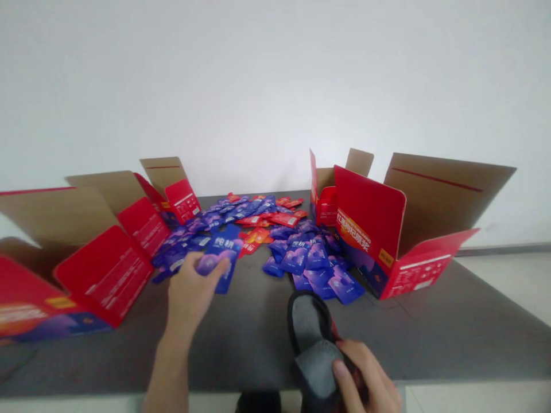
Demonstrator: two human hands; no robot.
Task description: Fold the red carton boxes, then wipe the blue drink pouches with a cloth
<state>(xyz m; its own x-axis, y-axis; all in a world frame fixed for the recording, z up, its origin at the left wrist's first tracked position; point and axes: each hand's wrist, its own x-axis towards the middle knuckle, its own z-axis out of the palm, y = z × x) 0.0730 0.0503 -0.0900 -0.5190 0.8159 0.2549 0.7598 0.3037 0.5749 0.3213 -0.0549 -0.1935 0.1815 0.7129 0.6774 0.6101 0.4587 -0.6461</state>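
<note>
My left hand (191, 289) pinches a blue-purple sachet (222, 255) above the dark table, left of centre. Another blue sachet seems to lie just behind or under it. At the front edge, right of centre, my right hand (365, 376) grips a dark grey slipper (316, 361), its open heel end pointing away from me. Blue-purple sachets (297, 255) lie in a loose pile beyond the slipper. Farther back, red sachets (282, 219) mix with more blue ones.
Open red cartons stand on both sides: a large one (370, 229) and a smaller one (327, 206) at right, a near one (103, 275) and a far one (183, 201) at left. A white wall (258, 86) rises behind the table (245, 338).
</note>
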